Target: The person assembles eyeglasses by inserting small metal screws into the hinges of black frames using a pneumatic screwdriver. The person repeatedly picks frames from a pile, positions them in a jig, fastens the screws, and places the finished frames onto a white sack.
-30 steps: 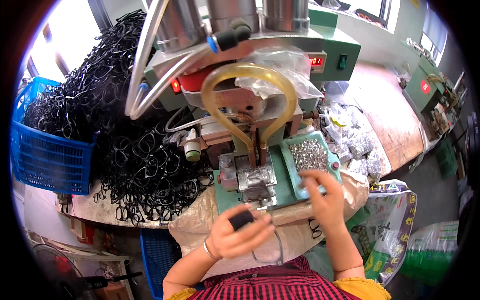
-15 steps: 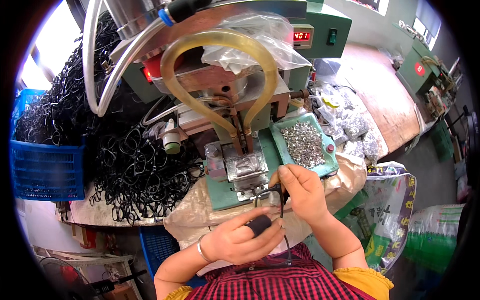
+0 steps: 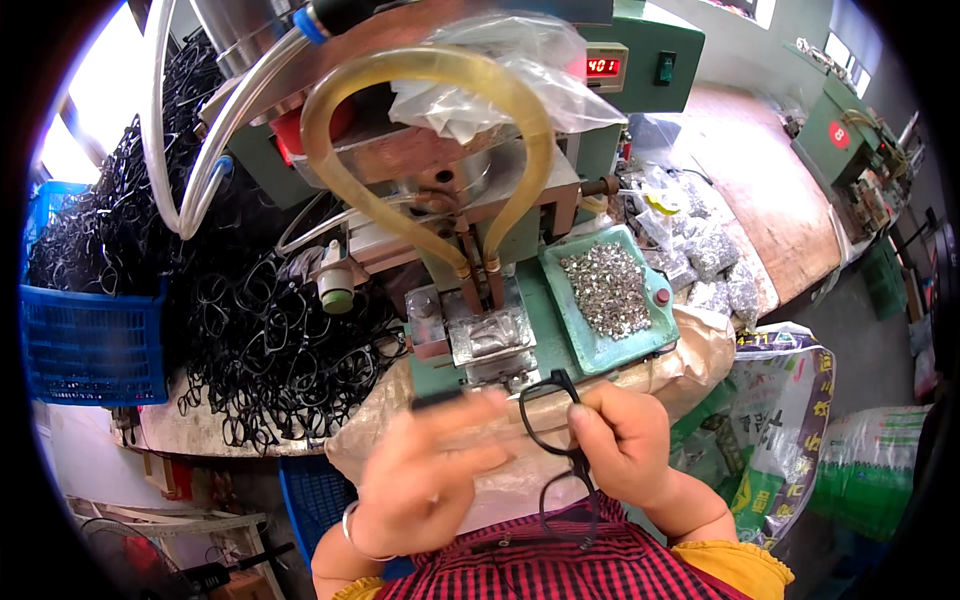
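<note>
A black eyeglass frame (image 3: 530, 429) hangs in front of the machine, pinched at its rim by my right hand (image 3: 628, 440). One rim points up toward the machine and the other hangs down over my apron. To its left, my left hand (image 3: 425, 470) is blurred by motion. Its fingers look stretched out and apart, with a black finger cover (image 3: 437, 399) on one and nothing visible in them. Ahead of both hands is the machine's small metal fixture (image 3: 490, 338), under two copper-coloured prongs (image 3: 482, 285) joined to a yellowish hose loop (image 3: 535, 110).
A green tray (image 3: 625, 350) of tiny shiny metal parts sits right of the fixture. Black eyeglass frames lie heaped (image 3: 280, 350) on the left, near a blue crate (image 3: 92, 345). Plastic bags of small parts (image 3: 710, 255) lie farther right. A printed sack (image 3: 780, 430) stands at my right.
My left hand has come away from the eyeglass frame and moved left. My right hand has lowered and moved slightly right with the frame, which is turned so both rims show. My view has shifted slightly.
</note>
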### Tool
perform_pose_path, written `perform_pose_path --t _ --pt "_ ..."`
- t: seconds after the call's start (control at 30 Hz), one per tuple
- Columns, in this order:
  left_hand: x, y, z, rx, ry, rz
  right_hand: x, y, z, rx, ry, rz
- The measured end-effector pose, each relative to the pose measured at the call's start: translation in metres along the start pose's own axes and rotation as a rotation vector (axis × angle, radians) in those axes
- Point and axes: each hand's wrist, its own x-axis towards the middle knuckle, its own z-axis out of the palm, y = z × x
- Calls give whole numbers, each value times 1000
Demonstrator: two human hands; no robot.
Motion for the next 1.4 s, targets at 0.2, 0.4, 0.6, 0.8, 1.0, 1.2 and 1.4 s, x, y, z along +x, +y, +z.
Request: perform_pose_path --t 0.2,0.4,0.6,0.8,1.0,1.2,1.4 --pt "24 7 10 -65 131 -171 -9 -10 0 332 -141 83" --pt "21 4 21 -165 203 -201 -13 -7 3 311 -133 58" --pt "23 2 30 -135 250 -119 -12 -2 10 111 -80 -94" --pt "17 0 41 17 301 -232 -13 2 16 9 -37 -175" --pt "6 -1 33 -375 186 -531 -15 2 9 335 -169 242" --pt "5 -4 30 -438 178 -525 -15 3 9 407 -202 256" --pt "7 -3 34 -377 194 -513 -14 4 14 217 -172 116"
